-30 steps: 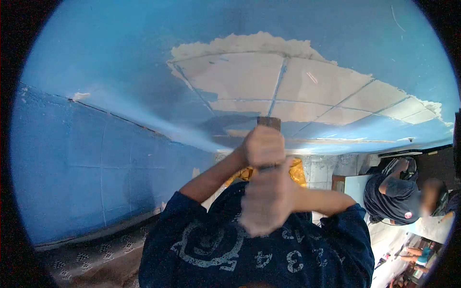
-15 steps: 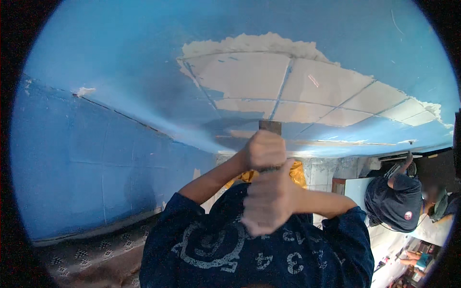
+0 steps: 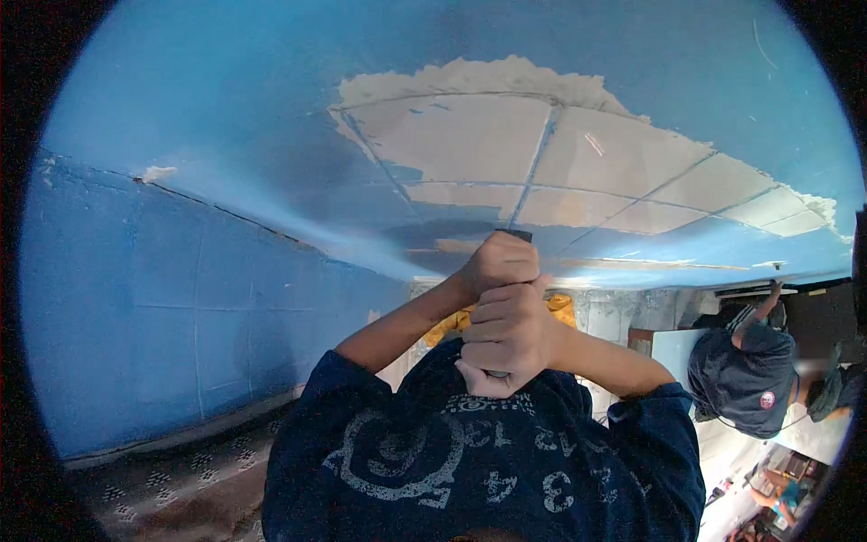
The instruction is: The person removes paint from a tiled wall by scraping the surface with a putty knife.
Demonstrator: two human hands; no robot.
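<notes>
Both fists are stacked one on the other in front of my chest, wrapped around the handle of a scraper. My left hand (image 3: 501, 258) is the upper one, closed just below the dark flat blade (image 3: 516, 234) of the scraper, which points at the blue painted wall (image 3: 452, 217). My right hand (image 3: 508, 332) grips lower down and touches the left; a bit of the handle end shows under its fingers. Most of the handle is hidden by the fingers. Past the blade spreads a bare patch of pale tiles (image 3: 470, 135) with ragged paint edges.
A second blue wall (image 3: 135, 298) meets this one at left, above a patterned brown cloth (image 3: 181, 479). Yellow-orange material (image 3: 561, 310) lies behind my hands. At right a person in a dark shirt (image 3: 742, 379) reaches toward the wall beside a white surface (image 3: 673, 352).
My right hand, blurred by motion before, has moved up and closed against my left. Less of the scraper's blade shows now. The co-worker's arm has shifted slightly.
</notes>
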